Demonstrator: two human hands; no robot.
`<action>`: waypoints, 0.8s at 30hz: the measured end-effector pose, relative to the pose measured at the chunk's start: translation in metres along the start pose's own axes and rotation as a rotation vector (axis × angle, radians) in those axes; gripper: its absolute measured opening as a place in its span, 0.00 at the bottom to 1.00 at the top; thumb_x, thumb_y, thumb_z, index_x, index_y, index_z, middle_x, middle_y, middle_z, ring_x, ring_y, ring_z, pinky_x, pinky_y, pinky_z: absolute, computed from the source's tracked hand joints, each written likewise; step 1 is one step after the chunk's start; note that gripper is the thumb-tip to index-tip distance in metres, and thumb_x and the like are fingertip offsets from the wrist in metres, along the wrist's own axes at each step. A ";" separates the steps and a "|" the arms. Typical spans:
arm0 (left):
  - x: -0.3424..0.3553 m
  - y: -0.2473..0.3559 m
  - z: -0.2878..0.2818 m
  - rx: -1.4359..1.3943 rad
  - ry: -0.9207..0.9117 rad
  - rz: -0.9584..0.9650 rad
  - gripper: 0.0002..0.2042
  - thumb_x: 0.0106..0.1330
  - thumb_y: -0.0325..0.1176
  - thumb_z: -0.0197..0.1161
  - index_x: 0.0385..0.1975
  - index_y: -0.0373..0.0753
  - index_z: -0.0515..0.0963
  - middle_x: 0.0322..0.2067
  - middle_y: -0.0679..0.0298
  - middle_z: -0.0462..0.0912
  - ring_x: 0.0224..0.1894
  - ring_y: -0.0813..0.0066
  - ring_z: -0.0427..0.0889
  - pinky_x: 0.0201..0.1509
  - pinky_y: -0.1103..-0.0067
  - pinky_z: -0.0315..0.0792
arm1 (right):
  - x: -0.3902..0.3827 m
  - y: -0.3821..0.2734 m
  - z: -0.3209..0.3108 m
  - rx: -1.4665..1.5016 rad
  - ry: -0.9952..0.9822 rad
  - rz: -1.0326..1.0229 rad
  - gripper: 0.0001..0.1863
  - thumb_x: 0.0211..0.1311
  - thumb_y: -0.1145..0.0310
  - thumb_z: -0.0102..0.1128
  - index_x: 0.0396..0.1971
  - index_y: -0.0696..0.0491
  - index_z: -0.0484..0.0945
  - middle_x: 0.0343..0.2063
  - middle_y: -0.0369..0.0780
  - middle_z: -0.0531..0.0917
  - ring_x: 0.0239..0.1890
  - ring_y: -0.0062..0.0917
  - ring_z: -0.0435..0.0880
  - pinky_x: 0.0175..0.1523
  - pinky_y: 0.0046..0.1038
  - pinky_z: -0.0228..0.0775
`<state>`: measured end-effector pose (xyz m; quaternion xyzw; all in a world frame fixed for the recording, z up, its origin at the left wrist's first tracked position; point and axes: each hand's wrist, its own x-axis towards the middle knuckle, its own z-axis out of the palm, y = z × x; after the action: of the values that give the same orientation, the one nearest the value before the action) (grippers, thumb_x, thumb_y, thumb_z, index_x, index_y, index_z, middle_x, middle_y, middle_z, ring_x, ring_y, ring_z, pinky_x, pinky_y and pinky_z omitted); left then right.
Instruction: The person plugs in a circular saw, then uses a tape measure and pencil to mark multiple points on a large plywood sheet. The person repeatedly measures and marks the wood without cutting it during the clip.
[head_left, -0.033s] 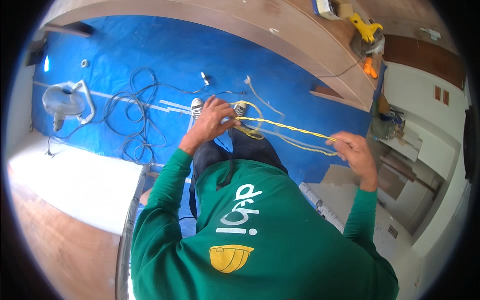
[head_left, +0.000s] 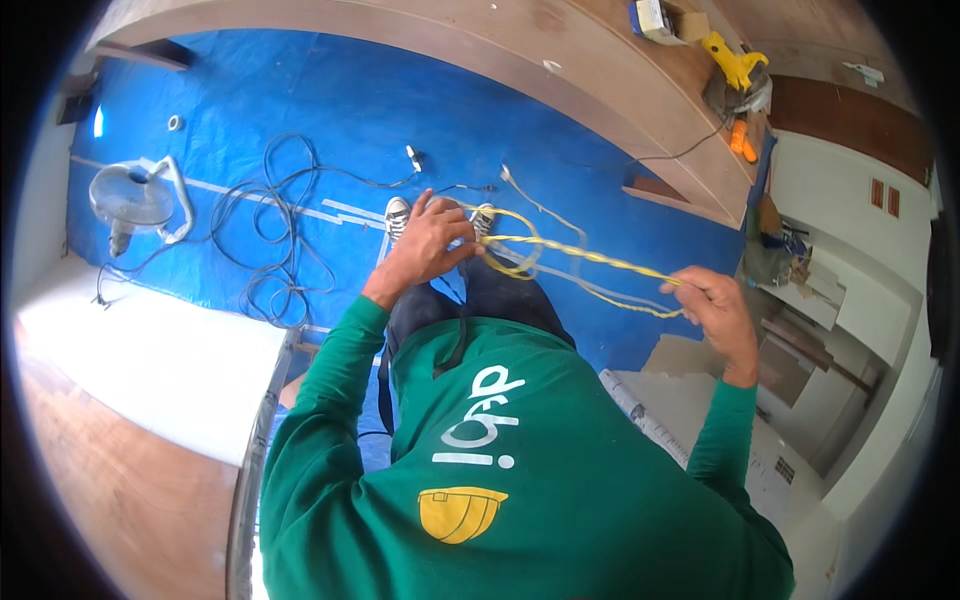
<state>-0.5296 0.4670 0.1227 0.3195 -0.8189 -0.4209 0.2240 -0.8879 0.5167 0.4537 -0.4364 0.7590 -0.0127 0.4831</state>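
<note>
A length of yellow twisted wire [head_left: 590, 252] runs taut between my two hands. My left hand [head_left: 433, 240] pinches it above my dark trousers [head_left: 515, 300], with loose yellow loops dangling at its right side. My right hand [head_left: 715, 310] grips the other stretch at the right, fingers curled round it, and a slack yellow strand sags below the taut one. My shoes [head_left: 397, 215] show on the blue floor sheet [head_left: 330, 90] beyond my left hand. Near them lie a pale cord [head_left: 540, 205] and a black cable with a plug [head_left: 413, 158].
A fan [head_left: 130, 200] lies at the left amid coiled black cable [head_left: 275, 240]. A wooden ledge [head_left: 600, 90] carries a box [head_left: 670, 20], a yellow tool [head_left: 735, 62] and orange items [head_left: 742, 140]. A white board [head_left: 150, 340] is at lower left; boards [head_left: 800, 340] stand at the right.
My right hand has shifted slightly to the right with the wire. My left hand stays about where it was, and the hanging loops have swung a little to the right.
</note>
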 end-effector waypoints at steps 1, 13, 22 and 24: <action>-0.003 -0.001 0.006 0.075 -0.029 0.015 0.09 0.72 0.39 0.73 0.43 0.42 0.86 0.49 0.63 0.86 0.63 0.52 0.82 0.82 0.49 0.61 | -0.007 0.003 -0.009 0.041 0.042 -0.085 0.13 0.81 0.64 0.64 0.46 0.58 0.91 0.29 0.32 0.84 0.26 0.13 0.72 0.32 0.22 0.64; 0.016 -0.067 0.085 -0.097 -0.254 -0.334 0.23 0.77 0.41 0.69 0.62 0.30 0.77 0.42 0.44 0.92 0.47 0.42 0.92 0.54 0.57 0.83 | -0.020 0.036 -0.030 0.271 0.269 -0.310 0.14 0.83 0.61 0.65 0.47 0.57 0.89 0.27 0.29 0.78 0.27 0.11 0.68 0.33 0.19 0.61; 0.077 -0.071 0.086 -2.047 -0.059 -1.133 0.46 0.80 0.70 0.52 0.71 0.24 0.68 0.72 0.34 0.74 0.76 0.32 0.73 0.81 0.42 0.64 | -0.037 0.058 -0.036 0.293 0.327 -0.366 0.11 0.80 0.67 0.64 0.45 0.57 0.90 0.26 0.30 0.79 0.27 0.12 0.70 0.32 0.20 0.63; 0.082 -0.099 0.091 -2.316 0.436 -0.861 0.38 0.83 0.61 0.54 0.73 0.28 0.65 0.69 0.38 0.76 0.75 0.40 0.75 0.79 0.40 0.68 | -0.047 0.075 -0.045 0.228 0.252 -0.345 0.14 0.82 0.60 0.66 0.45 0.57 0.90 0.27 0.31 0.81 0.27 0.12 0.72 0.34 0.19 0.66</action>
<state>-0.6113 0.4144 -0.0009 0.2393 0.2559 -0.8696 0.3480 -0.9630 0.5765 0.4791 -0.4973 0.7211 -0.2347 0.4214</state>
